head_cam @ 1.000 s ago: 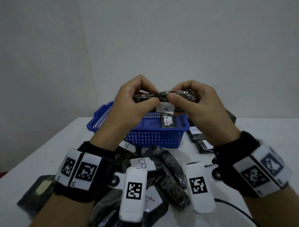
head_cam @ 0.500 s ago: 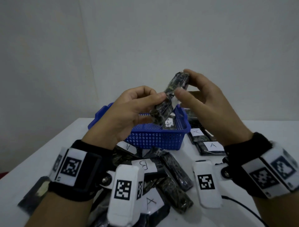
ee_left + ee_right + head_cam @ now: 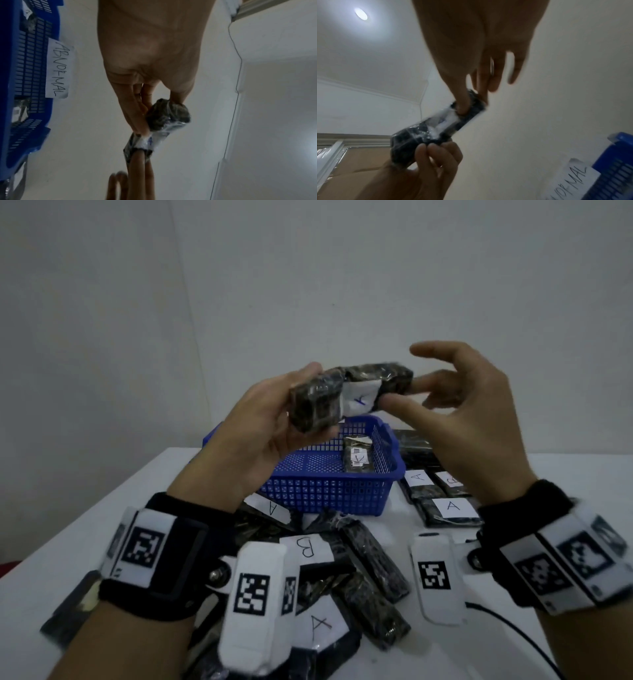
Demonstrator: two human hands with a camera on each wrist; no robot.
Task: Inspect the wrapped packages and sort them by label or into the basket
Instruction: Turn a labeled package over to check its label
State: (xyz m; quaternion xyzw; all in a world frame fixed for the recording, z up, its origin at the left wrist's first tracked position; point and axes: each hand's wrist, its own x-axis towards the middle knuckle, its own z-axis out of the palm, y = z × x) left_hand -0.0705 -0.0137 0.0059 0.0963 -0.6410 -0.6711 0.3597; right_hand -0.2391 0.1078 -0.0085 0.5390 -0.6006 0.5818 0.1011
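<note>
A dark wrapped package (image 3: 322, 402) hangs level in the air above the blue basket (image 3: 394, 474). Its white label (image 3: 359, 400) with a blue handwritten mark faces me. My left hand (image 3: 274, 426) grips its left end, thumb on top and fingers underneath. My right hand (image 3: 455, 419) pinches the right end between thumb and one finger, the other fingers spread loosely. The left wrist view shows the package (image 3: 169, 116) at my fingertips; in the right wrist view the package (image 3: 436, 128) sits between both hands. One wrapped package (image 3: 358, 458) lies inside the basket.
A pile of dark packages (image 3: 370, 556) labelled A and B lies on the white table in front of the basket. More A-labelled packages (image 3: 445, 505) sit in a row to its right. The basket (image 3: 25, 67) carries an ABNORMAL label (image 3: 58, 67). A black cable (image 3: 513, 631) runs bottom right.
Both hands rose, and the package swung from steeply tilted to level, its label now facing me. My left palm turned up under it, and my right fingers spread out.
</note>
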